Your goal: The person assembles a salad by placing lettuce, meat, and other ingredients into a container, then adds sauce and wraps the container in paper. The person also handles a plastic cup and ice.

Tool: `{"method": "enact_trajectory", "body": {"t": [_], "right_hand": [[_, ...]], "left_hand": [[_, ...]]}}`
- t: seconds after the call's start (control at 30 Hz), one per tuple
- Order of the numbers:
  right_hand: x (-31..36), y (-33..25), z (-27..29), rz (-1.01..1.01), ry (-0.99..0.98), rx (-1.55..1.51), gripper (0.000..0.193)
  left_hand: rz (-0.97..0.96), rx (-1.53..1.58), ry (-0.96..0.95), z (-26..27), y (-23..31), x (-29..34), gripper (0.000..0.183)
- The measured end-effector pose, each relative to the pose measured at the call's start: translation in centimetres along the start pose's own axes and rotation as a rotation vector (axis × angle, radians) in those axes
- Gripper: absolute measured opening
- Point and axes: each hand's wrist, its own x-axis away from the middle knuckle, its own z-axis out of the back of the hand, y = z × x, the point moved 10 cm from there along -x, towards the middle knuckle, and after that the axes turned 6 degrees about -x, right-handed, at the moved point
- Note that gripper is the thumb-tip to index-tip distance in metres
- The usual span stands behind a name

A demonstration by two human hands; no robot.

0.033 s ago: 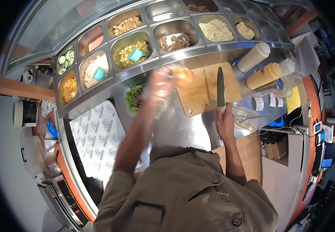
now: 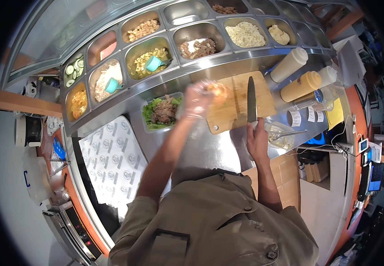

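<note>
My left hand [image 2: 197, 99], in a clear plastic glove, is closed around an orange piece of food [image 2: 218, 92] over the left side of the wooden cutting board [image 2: 229, 116]. Motion blurs the food, and its exact kind cannot be told. In my bare right hand [image 2: 257, 141] is a kitchen knife [image 2: 252, 99], gripped by its handle, its long dark blade pointing away from me across the board. Left of the board stands a clear plastic container [image 2: 146, 128] with green lettuce and shredded brown meat [image 2: 164, 111] in it.
Beyond the board runs a row of steel food pans [image 2: 132, 76], several filled. Squeeze bottles [image 2: 302, 86] stand at the right, near a clear tub [image 2: 281, 141] with a utensil in it. Printed paper [image 2: 112, 155] lies on a tray at the left.
My left hand has moved right with the orange food, farther over the board. The lettuce and meat in the container, mostly covered before, now show. My right hand stays with the knife.
</note>
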Motion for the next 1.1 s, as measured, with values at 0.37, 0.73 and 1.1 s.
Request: {"method": "enact_trajectory", "body": {"t": [0.37,0.73,1.1], "right_hand": [[-2.0,-0.5,-4.9,0.139,-0.182,0.230,0.026],[-3.4,0.3,-8.7,0.116,-0.281,0.364,0.023],[-1.1,0.8,-2.4,-0.062,-0.104,-0.055,0.034]], "left_hand": [[0.279,-0.419,0.291,-3.5,-9.2,2.1,0.021],[0.201,-0.327,0.301,-4.9,-10.0,1.6,0.012],[-0.394,-1.120,-0.757,-11.2,-3.3,-0.9,0.079]]}}
